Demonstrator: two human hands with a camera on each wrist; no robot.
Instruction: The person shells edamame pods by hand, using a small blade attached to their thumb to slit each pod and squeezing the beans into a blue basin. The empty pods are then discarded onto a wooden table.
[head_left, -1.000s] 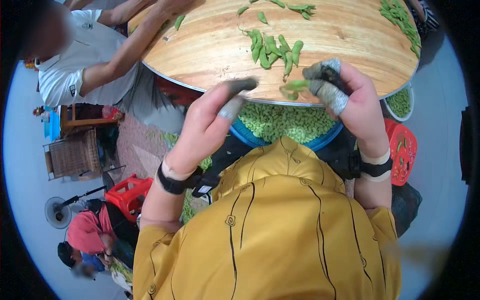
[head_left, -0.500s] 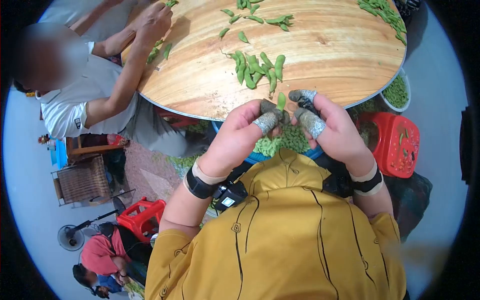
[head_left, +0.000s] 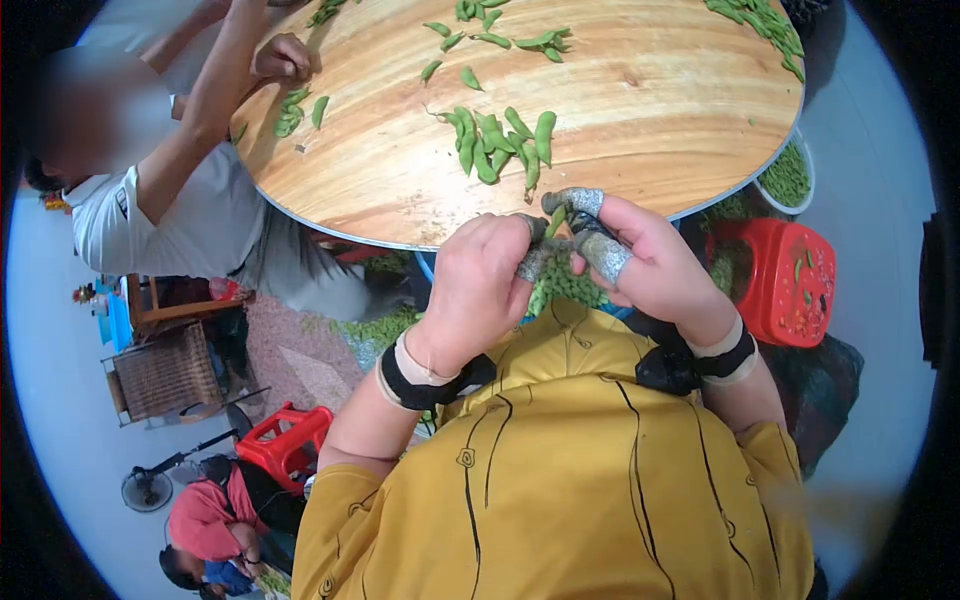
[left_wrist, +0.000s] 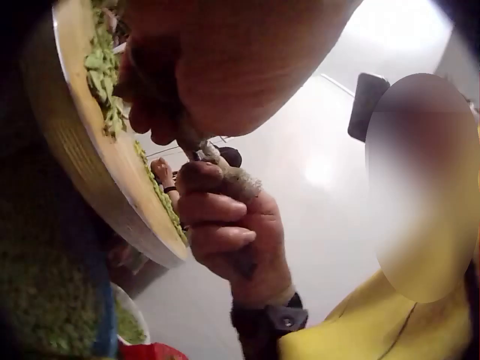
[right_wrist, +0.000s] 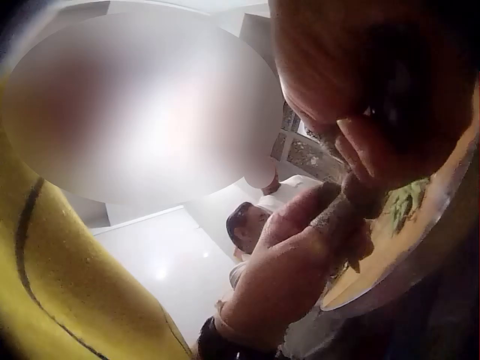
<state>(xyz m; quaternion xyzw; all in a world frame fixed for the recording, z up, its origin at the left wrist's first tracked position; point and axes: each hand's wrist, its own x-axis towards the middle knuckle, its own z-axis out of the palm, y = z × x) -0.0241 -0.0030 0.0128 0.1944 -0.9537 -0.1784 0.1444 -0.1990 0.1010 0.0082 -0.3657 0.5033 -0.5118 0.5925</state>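
Observation:
Both hands meet over the near table edge, thumbs and fingertips wrapped in silvery, dirt-darkened tape. The left hand (head_left: pixel 478 270) pinches a green soybean pod (head_left: pixel 556 221) between thumb and forefinger. From the other side, the right hand (head_left: pixel 655 260) grips the same pod, its taped thumb and forefinger close against the left fingertips. Most of the pod is hidden by the fingers; the wrist views show the right hand (left_wrist: pixel 225 225) and left hand (right_wrist: pixel 277 262) fingertips together. Below them, shelled green beans (head_left: pixel 570 285) fill a blue basin, partly covered by the hands.
A pile of pods (head_left: pixel 495 145) lies on the round wooden table (head_left: pixel 650 130), with more scattered behind. At right are a red stool (head_left: pixel 790 285) and a white tub (head_left: pixel 800 180) of beans. A person in a light shirt (head_left: pixel 165 210) sits at left.
The right hand took a pod back from the table edge to the left hand. Now both hands have closed together around it over the basin. The seated person's hands have shifted.

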